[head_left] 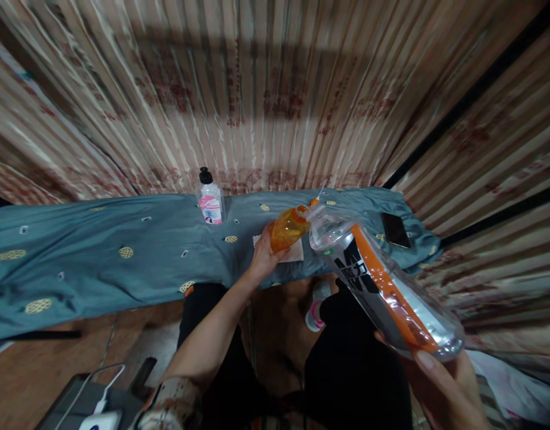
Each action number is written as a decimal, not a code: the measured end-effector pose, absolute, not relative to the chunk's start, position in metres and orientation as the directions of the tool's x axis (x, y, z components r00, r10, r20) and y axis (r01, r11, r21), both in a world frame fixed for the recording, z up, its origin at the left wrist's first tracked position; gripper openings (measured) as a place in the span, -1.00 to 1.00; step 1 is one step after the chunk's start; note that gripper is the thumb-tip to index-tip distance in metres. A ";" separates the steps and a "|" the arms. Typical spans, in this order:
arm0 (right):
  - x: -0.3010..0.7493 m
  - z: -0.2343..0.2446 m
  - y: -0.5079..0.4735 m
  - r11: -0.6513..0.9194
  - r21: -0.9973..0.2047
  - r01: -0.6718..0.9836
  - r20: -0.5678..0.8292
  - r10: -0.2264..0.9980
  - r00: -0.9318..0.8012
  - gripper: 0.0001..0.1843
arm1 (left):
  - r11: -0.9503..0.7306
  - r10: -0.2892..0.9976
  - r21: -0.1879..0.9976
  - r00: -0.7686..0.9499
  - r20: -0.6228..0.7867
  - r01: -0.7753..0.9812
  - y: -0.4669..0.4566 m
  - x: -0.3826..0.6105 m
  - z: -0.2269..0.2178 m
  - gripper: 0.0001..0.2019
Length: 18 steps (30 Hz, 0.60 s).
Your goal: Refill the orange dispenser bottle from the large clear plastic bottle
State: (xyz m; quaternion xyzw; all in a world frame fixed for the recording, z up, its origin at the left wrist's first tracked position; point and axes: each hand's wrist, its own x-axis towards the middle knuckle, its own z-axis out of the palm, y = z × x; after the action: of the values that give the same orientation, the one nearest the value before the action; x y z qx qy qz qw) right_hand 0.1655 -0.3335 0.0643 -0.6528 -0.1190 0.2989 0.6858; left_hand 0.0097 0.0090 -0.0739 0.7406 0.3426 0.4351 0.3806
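My left hand [264, 254] is wrapped round a small orange bottle [287, 229], its uncapped neck leaning up to the right. In my right hand [449, 382] is the base of a large clear bottle [382, 280] with an orange, silver and black label. That bottle is tilted, its mouth at the orange bottle's opening. Whether liquid is flowing between them I cannot tell. Just behind the two necks lies an orange nozzle cap with a thin tube [318, 196]. A pale cloth or tissue [293, 252] lies beneath the orange bottle.
Patterned teal cloth [158, 245] covers a narrow table. On it stand a clear pump bottle with a pink label [211, 203] and, at the right, a dark phone [395, 230]. Curtains [257, 89] hang behind. A white charger with a cable [101, 419] sits at lower left.
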 end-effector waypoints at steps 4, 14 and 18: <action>0.161 0.069 -0.329 -0.037 -0.970 -0.240 -0.218 0.569 0.793 0.02 | -0.467 0.843 0.868 0.381 0.379 0.170 0.011 0.010 -0.072 -0.14; 0.171 0.051 -0.322 0.024 -0.978 -0.208 -0.158 0.564 0.811 0.04 | -0.436 0.865 0.881 0.355 0.354 0.183 0.011 0.014 -0.065 -0.15; 0.164 0.053 -0.320 0.047 -0.971 -0.236 -0.176 0.532 0.828 -0.04 | -0.436 0.858 0.879 0.384 0.340 0.196 0.011 0.019 -0.063 -0.14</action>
State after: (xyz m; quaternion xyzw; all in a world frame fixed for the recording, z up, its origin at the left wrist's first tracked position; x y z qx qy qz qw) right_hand 0.1643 -0.3201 0.0529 -0.6357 -0.1164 0.2692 0.7140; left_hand 0.0192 0.0113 -0.0628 0.7340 0.3589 0.4232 0.3915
